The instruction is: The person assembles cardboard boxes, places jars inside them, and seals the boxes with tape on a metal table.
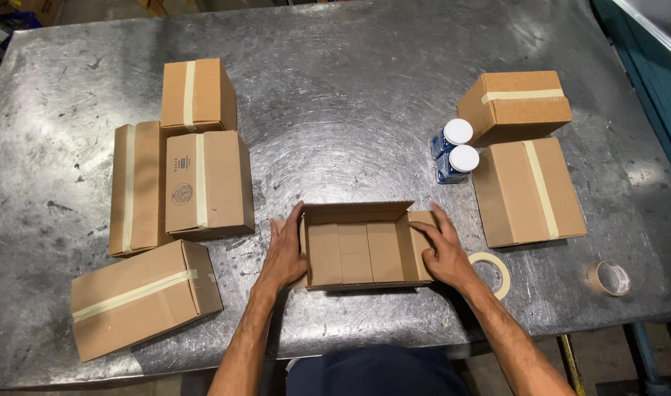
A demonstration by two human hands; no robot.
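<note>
- My left hand (pixel 286 253) lies flat and open against the left wall of the open brown cardboard box (pixel 365 249), fingers stretched along its side.
- My right hand (pixel 444 249) rests spread over the box's right flap, pressing on it, not closed around anything.
- The box sits near the front edge of the scratched grey metal counter (pixel 350 95), right before me, its flaps up and its inside bare.
- Just beside my right wrist lies a roll of pale masking tape (pixel 495 273), flat on the counter.
- Farther right lies a smaller roll of brown tape (pixel 609 278).
- Beyond my right hand stand two blue jars with white lids (pixel 453 150), touching each other, next to two taped cardboard boxes (pixel 526 150).
- To the left, four sealed cardboard boxes (pixel 178 187) lie with pale tape across their tops, well apart from the open one.
</note>
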